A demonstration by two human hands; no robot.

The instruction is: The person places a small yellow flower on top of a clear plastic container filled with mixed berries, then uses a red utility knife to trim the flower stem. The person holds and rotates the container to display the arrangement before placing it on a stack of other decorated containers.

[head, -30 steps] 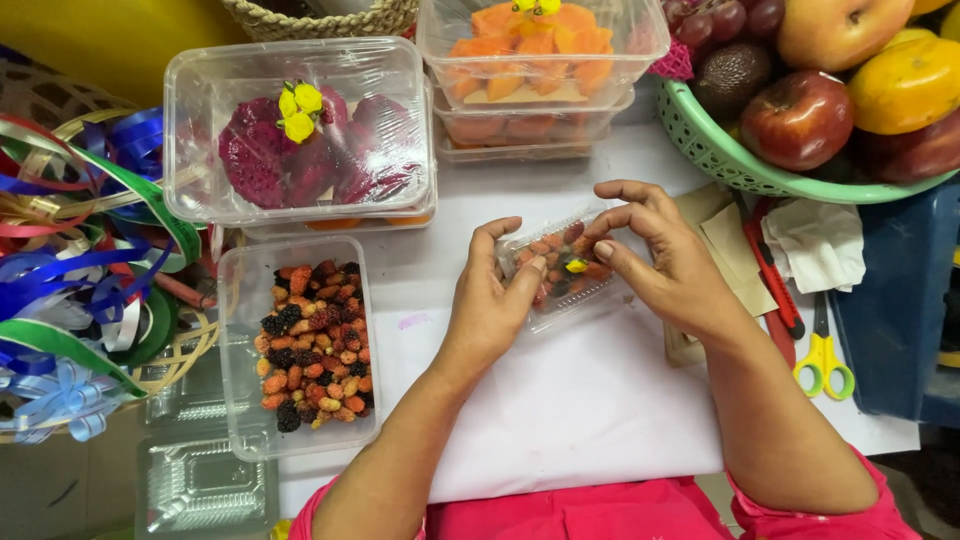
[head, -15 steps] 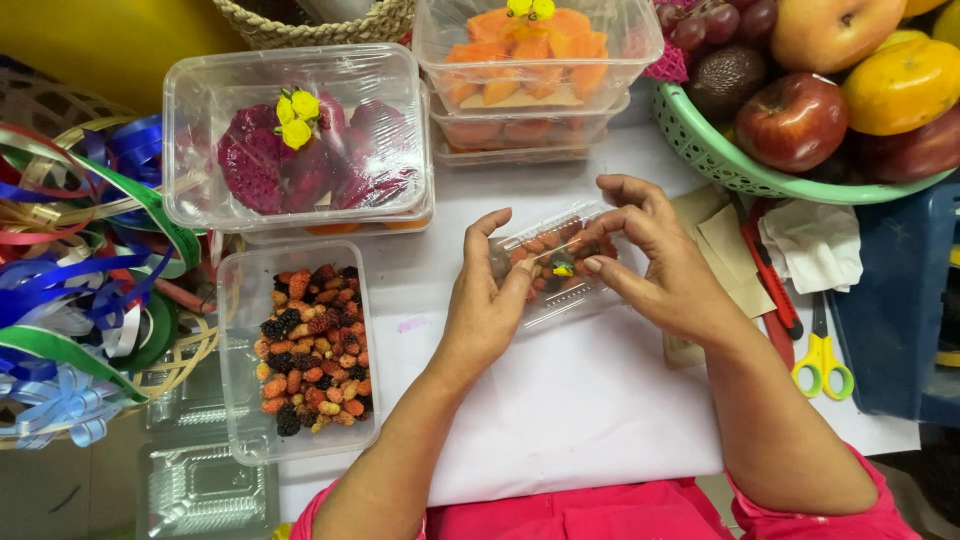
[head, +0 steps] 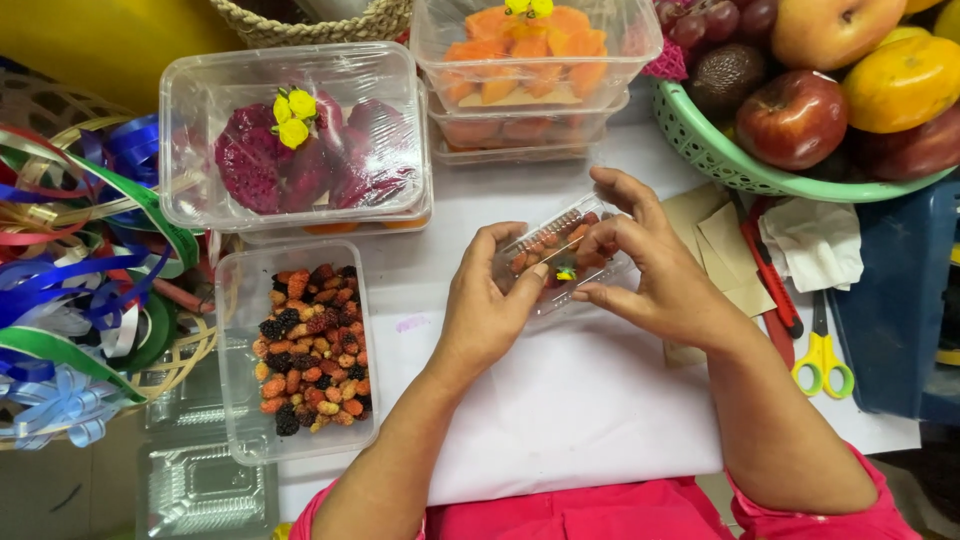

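Both hands (head: 492, 305) (head: 648, 270) gripping small clear berry box (head: 562, 256).

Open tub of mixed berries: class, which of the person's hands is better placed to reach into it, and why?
Probably the left hand. It is on the side of the open berry tub, which lies just beside it. The right hand is farther off, on the other side of the small clear box that both hands hold.

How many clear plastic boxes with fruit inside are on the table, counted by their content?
Small box of berries, held by left hand and right hand: 1
Open berry box: 1
Purple-red fruit box: 1
Orange fruit boxes: 2, stacked
Total: 5
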